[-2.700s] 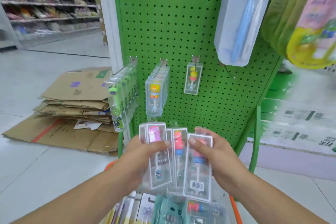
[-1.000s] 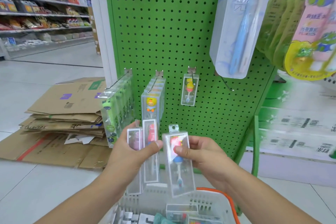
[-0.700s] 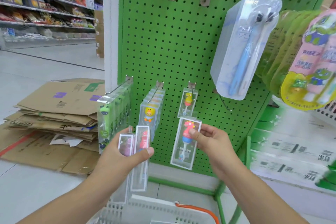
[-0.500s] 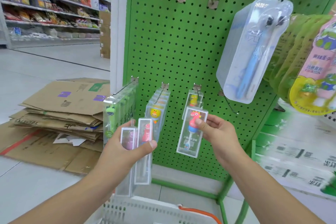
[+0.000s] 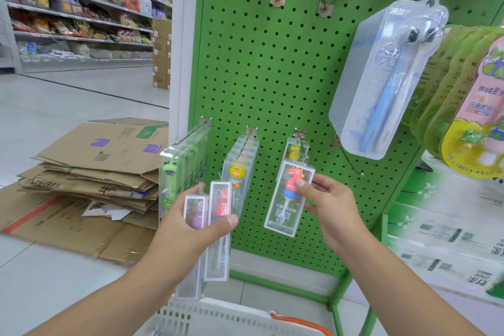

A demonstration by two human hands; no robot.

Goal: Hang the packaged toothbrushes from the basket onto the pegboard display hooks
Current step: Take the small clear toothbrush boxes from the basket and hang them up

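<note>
My right hand (image 5: 331, 206) grips a clear-boxed toothbrush with a red dinosaur handle (image 5: 288, 200) and holds its top tab up at the tip of the third lower hook (image 5: 302, 142), in front of a yellow-figure pack (image 5: 295, 150) hanging there. My left hand (image 5: 191, 229) clasps two more boxed toothbrushes, a purple one (image 5: 194, 213) and a red one (image 5: 221, 200), lower and to the left. The green pegboard (image 5: 275, 68) fills the middle. The white basket (image 5: 218, 318) with an orange handle sits at the bottom edge.
Green frog packs (image 5: 180, 172) and yellow duck packs (image 5: 240, 166) fill the two left lower hooks. An empty hook (image 5: 347, 157) juts out right of the dinosaur pack. A large blue toothbrush pack (image 5: 387, 79) hangs upper right. Flattened cardboard (image 5: 90, 172) lies on the floor at left.
My right hand has carried the red dinosaur pack up from over the basket to the third hook. My left hand has stayed low with the two other packs.
</note>
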